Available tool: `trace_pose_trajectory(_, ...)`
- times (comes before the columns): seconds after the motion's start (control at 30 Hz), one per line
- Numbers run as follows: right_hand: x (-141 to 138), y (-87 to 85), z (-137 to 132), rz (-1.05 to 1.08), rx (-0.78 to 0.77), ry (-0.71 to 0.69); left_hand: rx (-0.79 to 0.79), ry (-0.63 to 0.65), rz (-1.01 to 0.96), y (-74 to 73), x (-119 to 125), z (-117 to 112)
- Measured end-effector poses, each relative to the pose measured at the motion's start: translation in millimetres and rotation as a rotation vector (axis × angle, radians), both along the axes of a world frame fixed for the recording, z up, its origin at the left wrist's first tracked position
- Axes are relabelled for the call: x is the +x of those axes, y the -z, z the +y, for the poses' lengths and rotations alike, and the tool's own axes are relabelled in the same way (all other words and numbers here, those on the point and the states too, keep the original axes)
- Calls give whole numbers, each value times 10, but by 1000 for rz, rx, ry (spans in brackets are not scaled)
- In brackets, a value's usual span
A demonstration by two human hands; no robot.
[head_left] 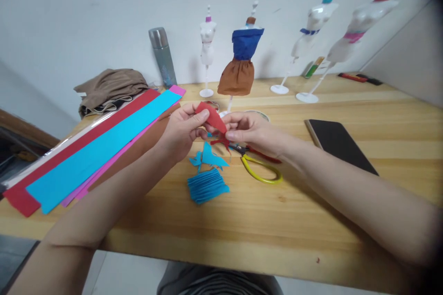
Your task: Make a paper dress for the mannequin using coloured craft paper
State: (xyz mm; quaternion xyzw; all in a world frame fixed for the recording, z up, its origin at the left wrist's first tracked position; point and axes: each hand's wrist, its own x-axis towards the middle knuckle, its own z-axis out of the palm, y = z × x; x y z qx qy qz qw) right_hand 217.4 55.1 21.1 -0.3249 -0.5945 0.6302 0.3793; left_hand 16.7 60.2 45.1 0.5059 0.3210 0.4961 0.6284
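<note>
Between my two hands is a small piece of red crepe paper [212,118], held above the table. My left hand [185,131] pinches it from the left with the thumb on top. The fingertips of my right hand [247,131] grip its right end. Beneath them lie red paper scraps [221,143] and blue paper scraps [212,156]. A pleated blue crepe paper piece [207,185] rests nearer to me. Scissors [261,169] with yellow handles lie under and beside my right hand, partly hidden by it.
Long strips of coloured crepe paper [104,147] lie at left, near a brown cloth [110,85] and a flask [162,57]. Several mini mannequins stand behind, one in a blue top [246,45] and brown skirt [237,76]. A black-topped flat object [341,145] lies at right.
</note>
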Motion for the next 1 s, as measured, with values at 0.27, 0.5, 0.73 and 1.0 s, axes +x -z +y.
trace_pose_trajectory(0.27, 174, -100, 138, -109, 36, 225, -14, -281, -14, 1, -64, 105)
trace_pose_trajectory(0.5, 284, -125, 239, -13, 105, 399, -103, -380, -38, -21, -117, 162)
trace_pose_trajectory(0.73, 329, -107, 284, -4, 187, 465, -83, -387, 74, -77, -88, 137)
trace_pose_trajectory(1.0, 346, -142, 282, 64, 167, 485, -41, -365, 53, -61, -138, 177)
